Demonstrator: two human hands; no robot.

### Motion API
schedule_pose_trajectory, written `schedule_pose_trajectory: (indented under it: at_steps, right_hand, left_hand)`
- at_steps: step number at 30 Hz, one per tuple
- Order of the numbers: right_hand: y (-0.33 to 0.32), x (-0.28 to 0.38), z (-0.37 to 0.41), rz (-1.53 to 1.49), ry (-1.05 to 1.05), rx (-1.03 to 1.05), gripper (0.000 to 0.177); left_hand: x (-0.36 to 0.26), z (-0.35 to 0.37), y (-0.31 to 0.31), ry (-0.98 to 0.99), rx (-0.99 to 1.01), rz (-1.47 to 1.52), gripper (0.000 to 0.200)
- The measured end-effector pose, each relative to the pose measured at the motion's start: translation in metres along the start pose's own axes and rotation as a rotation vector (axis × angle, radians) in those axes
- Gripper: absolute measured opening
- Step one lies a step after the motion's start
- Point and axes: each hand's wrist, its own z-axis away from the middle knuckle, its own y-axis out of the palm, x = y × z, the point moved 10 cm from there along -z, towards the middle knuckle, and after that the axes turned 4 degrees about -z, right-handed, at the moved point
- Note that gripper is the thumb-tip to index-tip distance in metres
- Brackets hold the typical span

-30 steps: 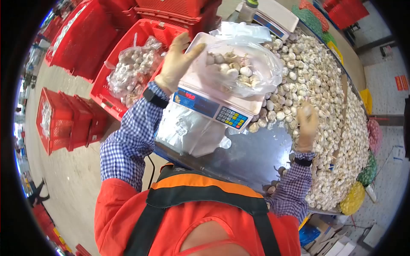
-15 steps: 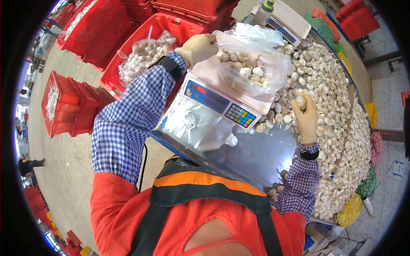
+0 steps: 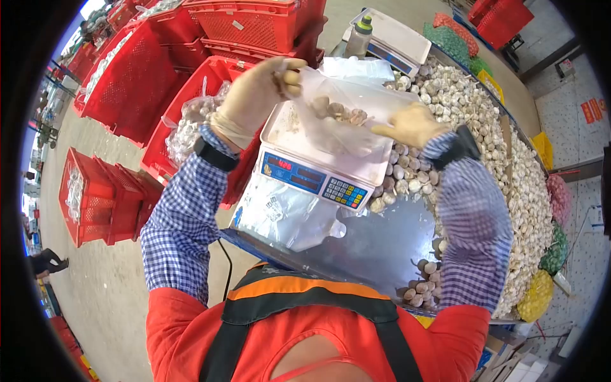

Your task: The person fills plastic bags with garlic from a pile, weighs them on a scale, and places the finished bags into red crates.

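My left hand (image 3: 258,92), in a pale glove, grips the left edge of a clear plastic bag (image 3: 347,140). At the bag's right rim is my gloved right hand (image 3: 414,124), its fingers closed on the plastic. Several garlic bulbs (image 3: 337,111) lie inside the bag, partly veiled by the film. The bag rests on the pan of a digital scale (image 3: 318,181), whose red digits are lit. Beyond my right hand spreads a large heap of loose garlic (image 3: 484,127). No bulb shows in my right hand.
A red crate (image 3: 162,137) with bagged garlic stands left of the scale, among more stacked red crates (image 3: 248,25). Flat plastic bags (image 3: 286,219) lie before the scale. Behind are a bottle (image 3: 359,38) and a second scale (image 3: 398,38). Colored net sacks (image 3: 534,296) line the right side.
My right hand has moved from the heap, where it held a garlic bulb, left to the bag's rim. My left hand has shifted left and lifted the bag's edge. The scale's digits differ.
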Motion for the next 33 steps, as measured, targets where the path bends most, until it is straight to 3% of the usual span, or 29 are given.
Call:
schedule_pose_trajectory:
  at_steps: [1, 3, 5, 7, 9, 11, 12, 14, 15, 16, 18, 21, 23, 24, 25, 26, 27, 28, 29, 30, 31, 32, 33]
  right_hand:
    - [0.006, -0.015, 0.008, 0.094, -0.042, -0.053, 0.067]
    - [0.014, -0.023, 0.030, 0.196, -0.142, -0.002, 0.057]
    - [-0.011, 0.003, 0.067, 0.462, -0.352, -0.306, 0.039]
    - [-0.005, -0.009, 0.062, 0.541, -0.278, -0.333, 0.037]
    - [-0.014, -0.014, 0.063, 0.629, -0.206, -0.357, 0.040]
    - [-0.101, 0.005, 0.136, 0.058, -0.489, -1.213, 0.043]
    - [-0.104, 0.008, 0.137, 0.055, -0.489, -1.212, 0.043]
    - [-0.089, -0.055, 0.102, -0.716, -0.032, -0.864, 0.040]
    - [-0.059, -0.078, 0.091, -1.076, 0.203, -0.646, 0.045]
    - [-0.036, -0.093, 0.084, -1.295, 0.298, -0.592, 0.047]
    - [-0.069, -0.051, 0.076, -1.302, -0.190, -0.742, 0.039]
    - [-0.056, -0.016, 0.040, -1.233, -0.208, -0.922, 0.030]
    - [-0.062, 0.010, 0.030, -0.989, -0.462, -0.939, 0.026]
    - [-0.056, 0.004, 0.034, -0.994, -0.452, -0.939, 0.026]
    - [-0.041, -0.019, 0.035, -1.222, -0.299, -0.901, 0.024]
    - [-0.021, -0.040, 0.035, -1.444, -0.142, -0.848, 0.022]
    - [-0.014, -0.048, 0.039, -1.450, -0.139, -0.844, 0.022]
    - [0.010, -0.044, 0.028, -1.592, -0.151, -0.574, 0.021]
    - [0.019, -0.024, 0.025, -1.710, -0.164, -0.298, 0.020]
    - [0.025, -0.011, 0.029, -1.972, -0.092, -0.325, 0.022]
    - [0.037, -0.010, 0.031, -1.976, -0.087, -0.318, 0.022]
    - [0.053, -0.020, 0.030, -1.777, -0.008, -0.406, 0.020]
    - [0.072, -0.029, 0.032, -1.577, 0.068, -0.485, 0.018]
  left_hand:
    - [-0.007, 0.000, -0.016, 0.023, 0.022, 0.027, 0.036]
    - [-0.013, 0.000, -0.034, 0.065, 0.008, 0.038, 0.038]
    - [-0.008, -0.010, -0.035, 0.054, -0.042, 0.012, 0.038]
    - [-0.002, -0.022, -0.025, 0.038, -0.077, -0.026, 0.039]
    - [-0.004, -0.031, 0.019, 0.040, 0.062, -0.435, 0.040]
    - [-0.005, -0.034, 0.036, 0.020, 0.088, -0.540, 0.043]
    - [-0.006, -0.037, 0.038, -0.009, 0.116, -0.607, 0.044]
    - [-0.013, -0.047, 0.041, -0.027, 0.171, -0.645, 0.048]
    - [-0.021, -0.049, 0.032, -0.010, 0.063, -0.647, 0.048]
    - [-0.016, -0.055, 0.032, -0.011, 0.090, -0.667, 0.049]
    - [-0.001, -0.064, 0.052, 0.020, 0.172, -0.741, 0.050]
    - [0.045, -0.059, 0.118, -0.003, 0.304, -0.885, 0.044]
    - [0.068, -0.068, 0.104, -0.021, 0.288, -0.848, 0.033]
    - [0.081, -0.072, 0.092, -0.045, 0.256, -0.809, 0.025]
    - [0.081, -0.079, 0.079, -0.050, 0.262, -0.810, 0.025]
    - [0.068, -0.089, 0.047, -0.038, 0.094, -0.945, 0.025]
    - [0.057, -0.097, 0.019, -0.030, -0.080, -1.077, 0.027]
    - [0.043, -0.103, 0.026, 0.170, -0.078, -1.116, 0.020]
    - [0.040, -0.107, 0.031, 0.167, -0.074, -1.118, 0.020]
    - [0.063, -0.112, 0.037, -0.078, 0.054, -0.631, 0.020]
    - [0.082, -0.109, 0.055, -0.307, 0.170, -0.131, 0.023]
    - [0.073, -0.116, 0.055, -0.241, 0.133, -0.075, 0.025]
    - [0.061, -0.136, 0.017, 0.053, 0.102, -0.534, 0.023]
